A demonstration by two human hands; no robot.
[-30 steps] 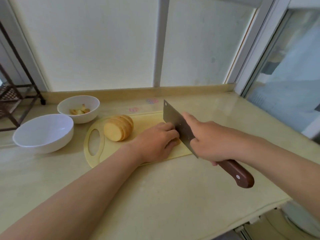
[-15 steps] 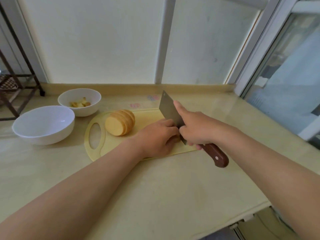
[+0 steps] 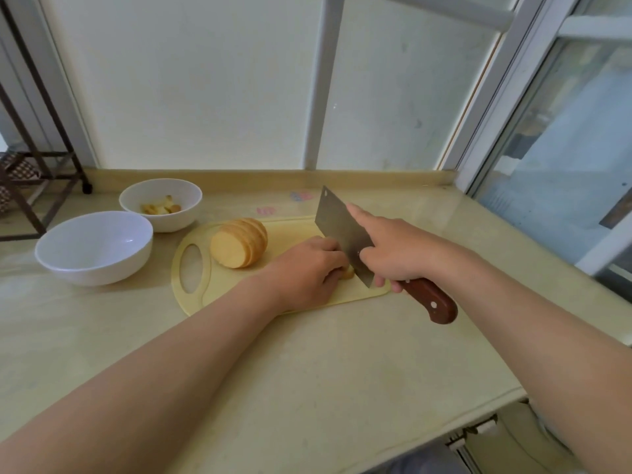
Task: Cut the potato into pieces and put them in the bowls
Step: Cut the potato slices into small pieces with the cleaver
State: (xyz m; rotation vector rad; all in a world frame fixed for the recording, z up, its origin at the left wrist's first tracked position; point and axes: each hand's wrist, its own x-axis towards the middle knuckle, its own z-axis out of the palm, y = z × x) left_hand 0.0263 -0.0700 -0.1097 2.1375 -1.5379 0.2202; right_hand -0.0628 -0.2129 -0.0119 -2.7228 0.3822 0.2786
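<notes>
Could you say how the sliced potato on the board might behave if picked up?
The sliced potato looks cut into leaning rounds, probably fanning apart unless held from both ends. Its smooth cut face suggests slices may slide.

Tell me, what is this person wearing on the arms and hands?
Nothing that shows. The left arm and the right arm are bare as far as the picture's edge, with no sleeve in view. The left hand and the right hand wear no gloves, and no watch, bracelet or ring can be seen on the sides facing the camera.
</notes>
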